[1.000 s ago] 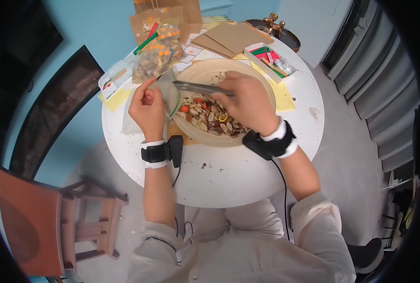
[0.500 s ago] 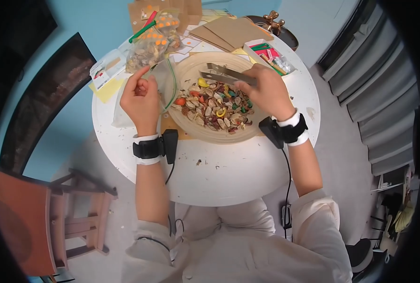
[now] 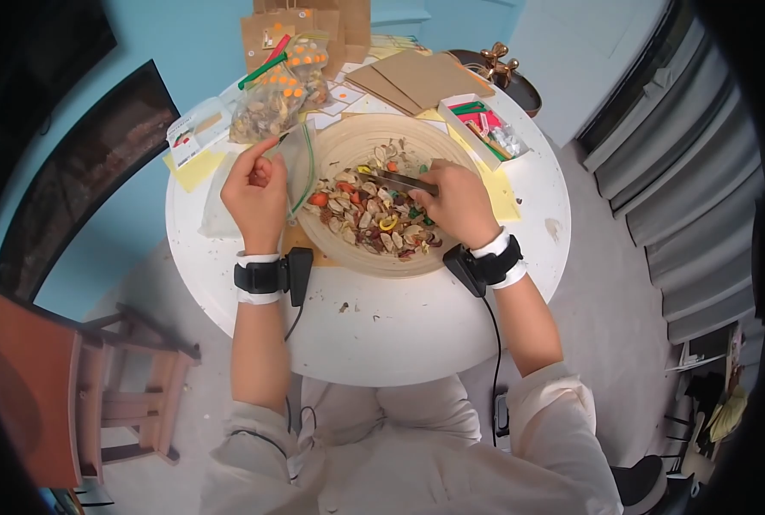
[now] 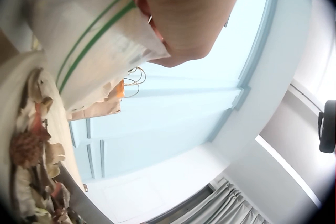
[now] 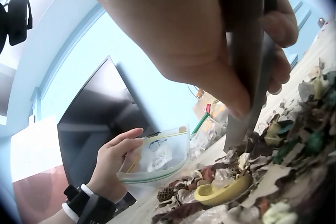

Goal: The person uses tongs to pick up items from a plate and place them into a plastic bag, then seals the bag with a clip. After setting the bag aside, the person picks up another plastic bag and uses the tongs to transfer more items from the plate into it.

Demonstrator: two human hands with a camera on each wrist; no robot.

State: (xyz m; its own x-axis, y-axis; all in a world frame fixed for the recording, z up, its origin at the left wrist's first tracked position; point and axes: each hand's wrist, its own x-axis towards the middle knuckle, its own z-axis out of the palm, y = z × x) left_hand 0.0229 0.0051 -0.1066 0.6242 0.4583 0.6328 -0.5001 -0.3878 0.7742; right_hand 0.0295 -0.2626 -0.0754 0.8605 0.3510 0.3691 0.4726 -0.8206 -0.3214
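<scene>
My left hand [image 3: 256,197] pinches the edge of a clear zip bag [image 3: 301,167] with a green seal strip, its mouth standing over the left rim of a wide pale bowl [image 3: 356,137]. Dried potpourri [image 3: 372,219] lies in the bowl: pale flakes, red, green and yellow pieces. Over the bowl's right side, my right hand [image 3: 461,204] holds metal tongs [image 5: 245,71]. Their tips reach down into the potpourri, behind a curved yellow piece [image 5: 223,191] in the right wrist view. What the tips grip there is hidden.
Filled zip bags [image 3: 266,107] with orange dots stand behind my left hand, brown paper bags [image 3: 348,34] behind them. Cardboard sheets [image 3: 421,77] and a white box of colored clips [image 3: 485,129] lie at the back and right. A small white box [image 3: 195,129] sits at left.
The tongs were at the bag's mouth, then drew back right and spread above the bowl; now they are lowered into the potpourri. My left hand keeps holding the bag at the bowl's left.
</scene>
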